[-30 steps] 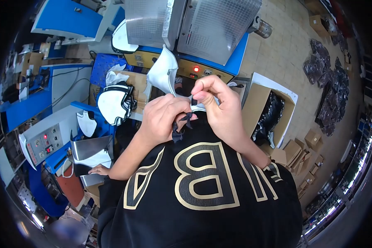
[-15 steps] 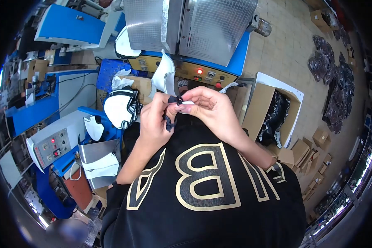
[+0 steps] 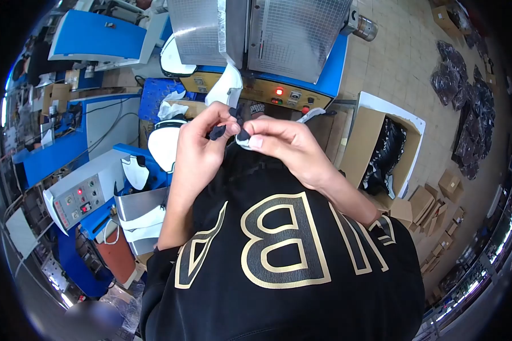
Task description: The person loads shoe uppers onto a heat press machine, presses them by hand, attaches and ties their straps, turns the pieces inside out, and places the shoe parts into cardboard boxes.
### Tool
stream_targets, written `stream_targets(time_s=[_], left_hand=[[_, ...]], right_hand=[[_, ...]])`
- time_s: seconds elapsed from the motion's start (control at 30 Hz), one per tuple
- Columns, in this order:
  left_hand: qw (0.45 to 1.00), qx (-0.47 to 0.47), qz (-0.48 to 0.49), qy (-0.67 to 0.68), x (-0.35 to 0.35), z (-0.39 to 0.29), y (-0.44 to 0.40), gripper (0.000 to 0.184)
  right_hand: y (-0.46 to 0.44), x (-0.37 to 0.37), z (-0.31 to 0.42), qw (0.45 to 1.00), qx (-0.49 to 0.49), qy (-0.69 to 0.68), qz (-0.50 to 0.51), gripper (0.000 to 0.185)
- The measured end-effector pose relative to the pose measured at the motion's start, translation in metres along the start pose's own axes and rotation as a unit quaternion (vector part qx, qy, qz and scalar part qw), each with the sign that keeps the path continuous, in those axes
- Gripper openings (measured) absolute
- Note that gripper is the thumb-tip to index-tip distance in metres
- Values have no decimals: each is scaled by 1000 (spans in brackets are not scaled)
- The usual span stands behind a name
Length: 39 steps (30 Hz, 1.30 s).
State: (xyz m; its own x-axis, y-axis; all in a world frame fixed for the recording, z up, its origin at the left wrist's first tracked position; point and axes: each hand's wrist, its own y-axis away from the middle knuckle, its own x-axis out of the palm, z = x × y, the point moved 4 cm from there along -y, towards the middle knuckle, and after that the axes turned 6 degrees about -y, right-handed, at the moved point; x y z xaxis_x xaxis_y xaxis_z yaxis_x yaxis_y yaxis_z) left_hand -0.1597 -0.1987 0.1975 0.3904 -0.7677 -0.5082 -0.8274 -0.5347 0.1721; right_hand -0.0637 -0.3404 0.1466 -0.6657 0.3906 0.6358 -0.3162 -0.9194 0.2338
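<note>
In front of my chest, both hands are closed on a curved white panel with black strap ends. The panel's broad white part (image 3: 226,86) rises above my left hand (image 3: 199,139), whose thumb and fingers pinch a black strap (image 3: 217,132). My right hand (image 3: 293,146) grips a small white-and-black end (image 3: 243,140) between thumb and fingers, close to the left fingertips. How the two ends connect is partly hidden by the fingers.
Ahead stands a machine with gridded metal plates (image 3: 293,40) and a yellow control panel (image 3: 267,94). Several white black-edged pieces (image 3: 164,145) lie to the left, near another control box (image 3: 77,199). To the right is a cardboard box (image 3: 355,145) holding black plastic-wrapped items (image 3: 385,153).
My hands have drawn slightly apart at the fingertips, and the left has shifted left and up. The white panel now sits lower behind the left hand. The view has shifted a little.
</note>
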Motion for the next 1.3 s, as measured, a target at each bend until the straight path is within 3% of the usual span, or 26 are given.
stream_targets(time_s=[0.17,0.2,0.23,0.3,0.37,0.43,0.53,0.63,0.8,0.87,0.93,1.1,1.2,1.3], left_hand=[[997,42,-40,51,4,-5,-7,4],[996,-21,-39,79,5,1,-4,5],[993,-3,-64,99,6,3,-1,5],[984,34,-112,137,9,9,7,7],[976,193,-104,-13,8,-9,9,17],[970,198,-100,-97,8,-22,11,26],[926,284,-179,-174,12,-26,9,33],[926,261,-171,-213,12,-33,10,46],[882,341,-179,-270,14,-36,11,35],[904,334,-173,-205,14,-35,3,27],[921,325,-166,-140,15,-35,-3,20],[954,266,-117,-80,16,-36,-11,20],[968,218,-126,-25,15,-35,-11,25],[953,232,-192,11,8,-31,-14,27]], right_hand=[[2,4,7,998,42,-41,39,27],[3,4,3,996,48,-60,45,26],[3,4,0,994,54,-80,50,26],[-1,0,4,997,24,-67,2,25],[-3,-4,13,999,-4,-46,-10,25],[-1,-1,18,999,-12,-36,-19,23],[-1,0,24,998,-41,-16,-37,21],[-2,-2,25,994,-81,44,-62,20],[3,-6,29,980,-113,132,-99,20],[6,-8,32,972,-120,169,-110,23],[9,-6,46,930,-171,310,-98,28],[10,0,48,851,-204,481,-59,29],[9,6,53,841,-208,496,-55,27],[13,10,58,835,-202,510,-47,25]])
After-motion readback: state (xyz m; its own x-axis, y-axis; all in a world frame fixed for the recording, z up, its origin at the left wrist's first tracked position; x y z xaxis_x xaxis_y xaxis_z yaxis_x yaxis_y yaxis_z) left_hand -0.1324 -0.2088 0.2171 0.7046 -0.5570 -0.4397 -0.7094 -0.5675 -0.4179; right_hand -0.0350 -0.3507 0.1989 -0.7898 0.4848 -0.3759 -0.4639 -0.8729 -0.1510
